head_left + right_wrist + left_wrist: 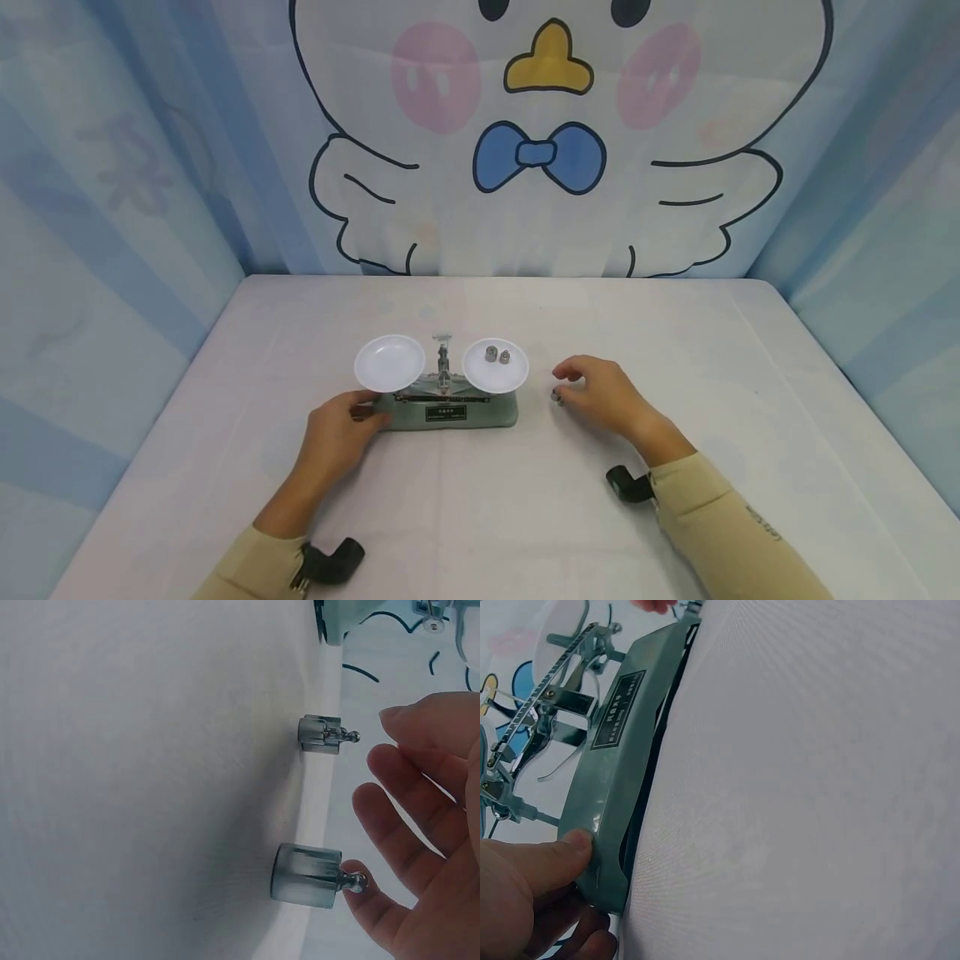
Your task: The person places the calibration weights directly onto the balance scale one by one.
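Observation:
A small balance scale (446, 415) with a grey-green base and two white pans stands in front of me. My left hand (335, 435) grips the left end of its base, thumb on the front face in the left wrist view. Two metal weights (491, 354) sit in the right pan (496, 382); the left pan (390, 363) holds nothing. Right of the scale, my right hand (603, 396) hovers with loosely bent fingers and nothing between them. Beside its fingers, a larger metal weight (306, 877) and a smaller weight (321, 736) stand on the table, knobs up.
A pale cloth covers the table (480, 517). Behind it hangs a curtain (536, 233) with a cartoon face and blue bow tie, and blue curtains (112, 275) flank both sides. Each sleeve carries a black wrist camera (630, 485).

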`<state>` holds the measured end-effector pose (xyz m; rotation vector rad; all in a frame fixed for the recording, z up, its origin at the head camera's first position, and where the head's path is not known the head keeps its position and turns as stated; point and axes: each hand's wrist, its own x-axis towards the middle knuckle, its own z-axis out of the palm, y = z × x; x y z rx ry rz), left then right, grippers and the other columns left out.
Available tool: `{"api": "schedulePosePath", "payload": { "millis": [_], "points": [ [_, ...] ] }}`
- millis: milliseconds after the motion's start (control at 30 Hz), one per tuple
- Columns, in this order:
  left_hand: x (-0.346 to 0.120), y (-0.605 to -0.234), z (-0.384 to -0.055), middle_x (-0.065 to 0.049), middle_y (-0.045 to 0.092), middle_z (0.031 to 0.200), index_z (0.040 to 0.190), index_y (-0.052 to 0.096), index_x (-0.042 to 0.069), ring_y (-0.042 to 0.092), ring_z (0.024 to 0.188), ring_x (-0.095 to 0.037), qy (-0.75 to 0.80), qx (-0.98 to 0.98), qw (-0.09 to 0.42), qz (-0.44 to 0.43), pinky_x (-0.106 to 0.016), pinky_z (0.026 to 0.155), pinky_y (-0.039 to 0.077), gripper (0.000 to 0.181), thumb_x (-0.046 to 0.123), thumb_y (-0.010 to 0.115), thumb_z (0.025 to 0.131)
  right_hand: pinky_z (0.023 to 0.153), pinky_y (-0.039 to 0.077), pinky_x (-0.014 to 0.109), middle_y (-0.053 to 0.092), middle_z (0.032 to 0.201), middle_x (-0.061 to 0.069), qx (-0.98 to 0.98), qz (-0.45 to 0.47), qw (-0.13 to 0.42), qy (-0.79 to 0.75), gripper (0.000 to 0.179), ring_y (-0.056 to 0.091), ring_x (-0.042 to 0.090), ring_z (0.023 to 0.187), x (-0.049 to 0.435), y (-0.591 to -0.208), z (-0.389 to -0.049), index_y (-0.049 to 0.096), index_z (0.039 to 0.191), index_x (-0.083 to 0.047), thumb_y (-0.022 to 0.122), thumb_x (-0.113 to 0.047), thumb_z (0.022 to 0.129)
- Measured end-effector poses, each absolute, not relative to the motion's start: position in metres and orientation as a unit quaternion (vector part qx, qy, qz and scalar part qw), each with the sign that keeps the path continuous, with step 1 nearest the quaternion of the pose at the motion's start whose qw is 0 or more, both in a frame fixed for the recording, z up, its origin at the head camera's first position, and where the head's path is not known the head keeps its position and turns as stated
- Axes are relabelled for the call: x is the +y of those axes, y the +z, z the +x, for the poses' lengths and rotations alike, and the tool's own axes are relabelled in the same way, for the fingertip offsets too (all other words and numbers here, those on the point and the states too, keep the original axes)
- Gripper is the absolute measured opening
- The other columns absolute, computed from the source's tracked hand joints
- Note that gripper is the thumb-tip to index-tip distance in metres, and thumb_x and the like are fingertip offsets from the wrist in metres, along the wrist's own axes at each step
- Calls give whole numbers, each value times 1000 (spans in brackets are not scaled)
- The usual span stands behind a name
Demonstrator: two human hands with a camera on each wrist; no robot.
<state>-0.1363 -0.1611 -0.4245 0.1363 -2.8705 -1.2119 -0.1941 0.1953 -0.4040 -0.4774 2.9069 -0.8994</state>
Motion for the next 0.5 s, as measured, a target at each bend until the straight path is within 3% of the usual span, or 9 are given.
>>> {"api": "schedulePosePath", "payload": {
  "millis": [500],
  "points": [
    [-161, -424, -136, -25, 67, 120, 127, 62, -7, 65, 109, -40, -389, -920, 11, 44, -53, 91, 53, 44, 11, 75, 89, 93, 51, 48, 70, 109, 8, 955, -182, 39, -232, 22, 63, 29, 104, 192, -410, -195, 70, 112, -3, 69, -13, 92]
  ]
}}
